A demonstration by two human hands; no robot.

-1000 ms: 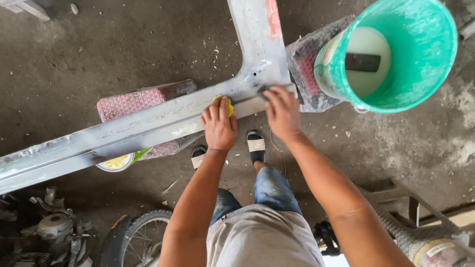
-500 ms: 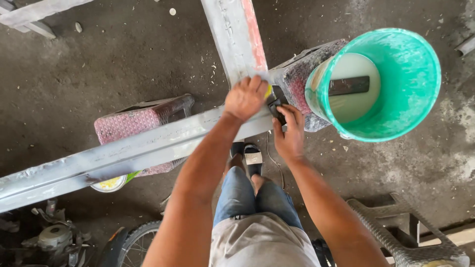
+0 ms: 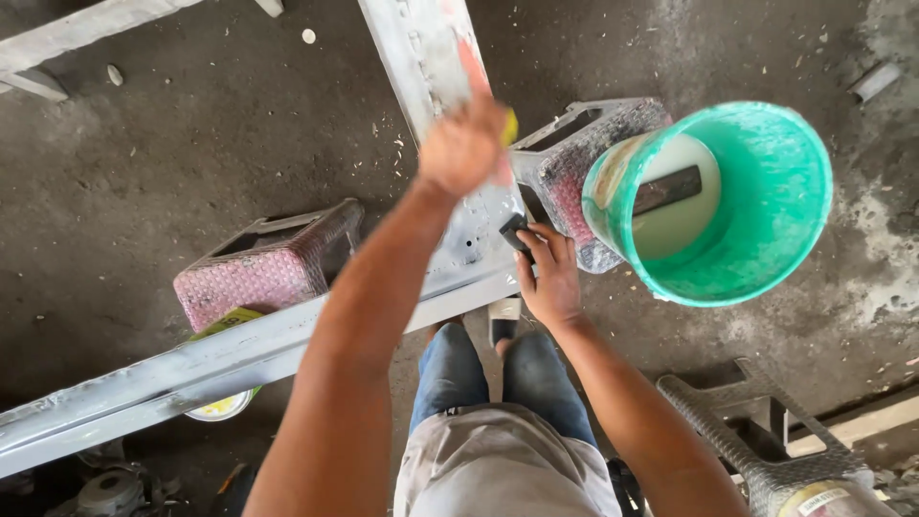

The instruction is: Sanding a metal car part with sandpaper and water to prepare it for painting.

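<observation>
Centrally, a grey metal frame (image 3: 287, 349) forms an L: one bar has its long axis running from 8 o'clock to the corner, the other pointing from there toward 12 o'clock. Left hand (image 3: 464, 144), blurred, closes its fingers on a yellow pad (image 3: 510, 126) over the upright bar. Right hand (image 3: 548, 278) pinches a small black block (image 3: 514, 233) at the corner. At 2 o'clock, a green bucket (image 3: 766, 191) sits beside a pink stool (image 3: 584, 163).
</observation>
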